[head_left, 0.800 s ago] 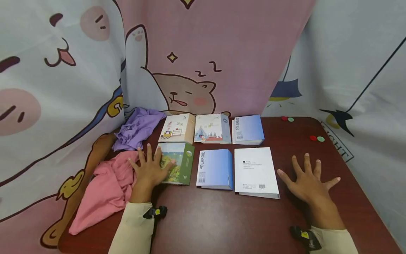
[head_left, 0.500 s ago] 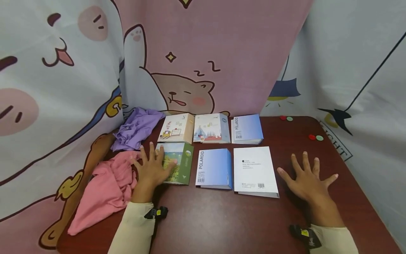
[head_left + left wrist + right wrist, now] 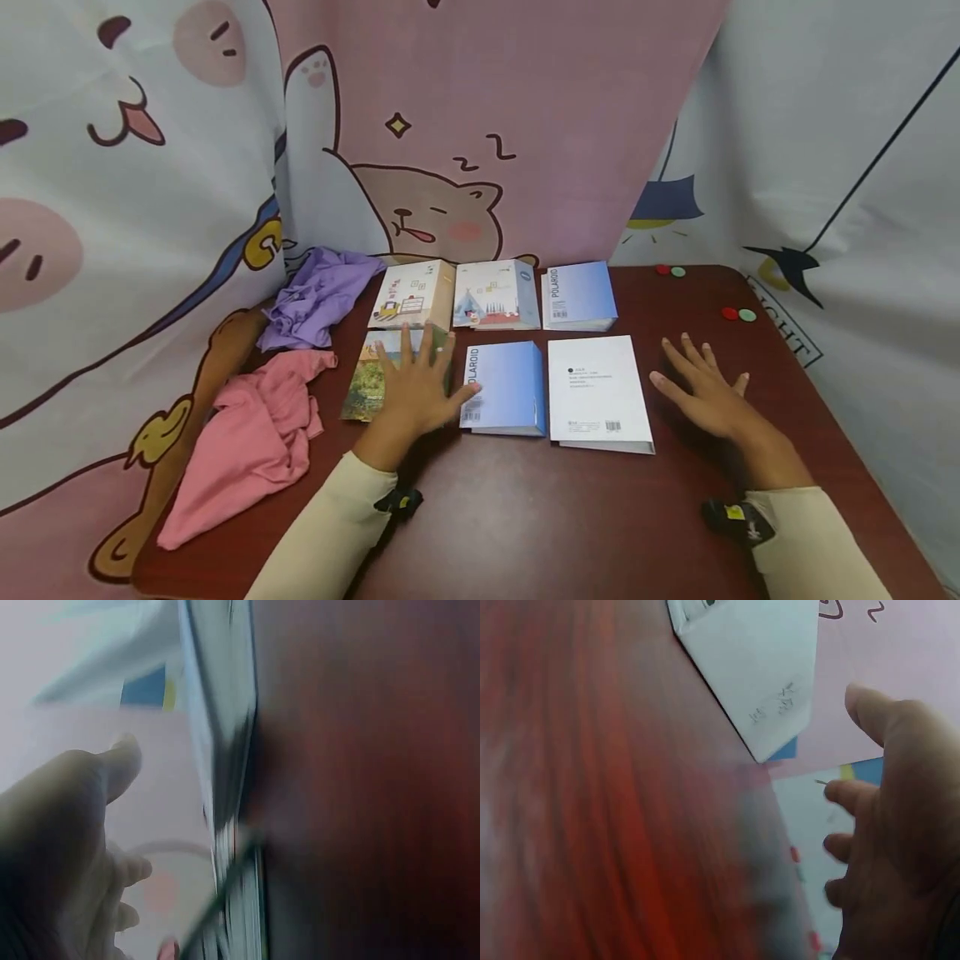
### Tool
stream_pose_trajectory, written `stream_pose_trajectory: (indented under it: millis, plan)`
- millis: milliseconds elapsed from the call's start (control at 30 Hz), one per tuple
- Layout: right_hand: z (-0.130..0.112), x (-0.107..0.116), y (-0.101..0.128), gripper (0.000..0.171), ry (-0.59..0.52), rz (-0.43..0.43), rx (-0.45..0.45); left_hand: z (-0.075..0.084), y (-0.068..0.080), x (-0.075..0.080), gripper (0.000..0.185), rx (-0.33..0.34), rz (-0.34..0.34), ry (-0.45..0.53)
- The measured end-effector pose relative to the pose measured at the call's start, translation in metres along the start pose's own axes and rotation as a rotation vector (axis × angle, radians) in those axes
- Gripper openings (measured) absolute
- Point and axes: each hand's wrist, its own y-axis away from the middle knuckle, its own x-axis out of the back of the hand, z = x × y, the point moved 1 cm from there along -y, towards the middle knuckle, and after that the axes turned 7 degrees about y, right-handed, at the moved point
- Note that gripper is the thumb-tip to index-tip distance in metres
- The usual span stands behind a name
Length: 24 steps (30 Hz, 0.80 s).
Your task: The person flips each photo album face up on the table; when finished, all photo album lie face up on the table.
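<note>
Spread and empty, the left grip (image 3: 420, 392) hangs over the landscape-covered book (image 3: 367, 387), mostly left of the near POLAROID book (image 3: 510, 387), whose long axis runs near-to-far, while the right grip (image 3: 708, 398), also empty-fingered, is just right of the white book (image 3: 600, 392).

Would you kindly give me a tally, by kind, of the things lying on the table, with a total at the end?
Books or albums: 6
Crumpled cloths: 2
Small red discs: 2
Small pale green discs: 2
Total: 12
</note>
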Motion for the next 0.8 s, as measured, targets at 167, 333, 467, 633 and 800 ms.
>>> stream_pose_trajectory:
  millis: [167, 333, 467, 633, 800]
  plan:
    - [0.005, -0.003, -0.020, 0.082, -0.150, 0.014, 0.105, 0.039, -0.001, 0.001, 0.106, -0.090, -0.024, 0.008]
    - [0.009, -0.003, -0.039, 0.079, -0.228, 0.008, 0.128, 0.076, 0.001, -0.001, 0.103, -0.176, -0.018, 0.046]
    - [0.011, -0.004, -0.047, 0.076, -0.260, -0.001, 0.137, 0.102, 0.004, -0.003, 0.101, -0.258, -0.013, 0.082]
    - [0.014, -0.005, -0.054, 0.072, -0.336, -0.004, 0.174, 0.129, 0.004, -0.005, 0.102, -0.344, -0.038, 0.083]
    - [0.017, -0.006, -0.057, 0.071, -0.290, -0.023, 0.146, 0.156, 0.005, -0.011, 0.104, -0.410, -0.059, 0.044]
